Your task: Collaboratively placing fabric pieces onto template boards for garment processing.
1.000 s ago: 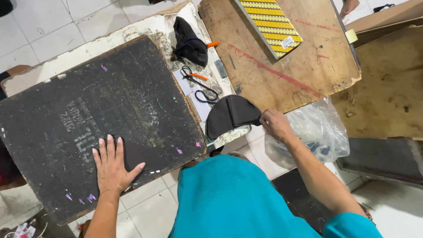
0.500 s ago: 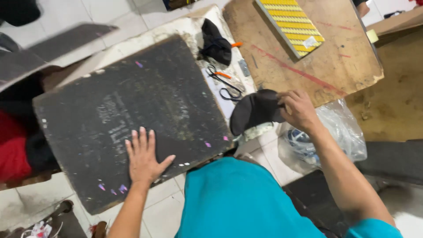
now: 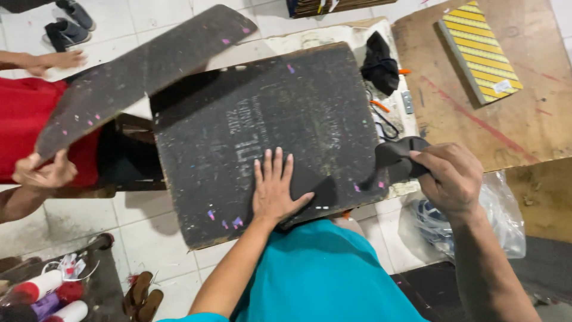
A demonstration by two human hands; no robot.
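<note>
While the left hand (image 3: 275, 191) stays spread flat on the dark board (image 3: 262, 137) atop the counter (image 3: 333, 36), the right hand (image 3: 450, 176) has drawn its pinched black fabric piece (image 3: 396, 156) onto the board's edge.

The big dark board (image 3: 268, 131) looks matt and rough, scuffed grey with small pink and purple flecks, and the piece (image 3: 396, 158) pinched in the right hand (image 3: 450, 179) is matt black, soft-looking sheet. On the far right, a bare wooden panel (image 3: 476, 119) shows a dull, scratched grain. The bag (image 3: 500, 214) near the right is clear, glossy plastic, and the floor tiles (image 3: 143, 232) are smooth, pale and slightly shiny.
</note>
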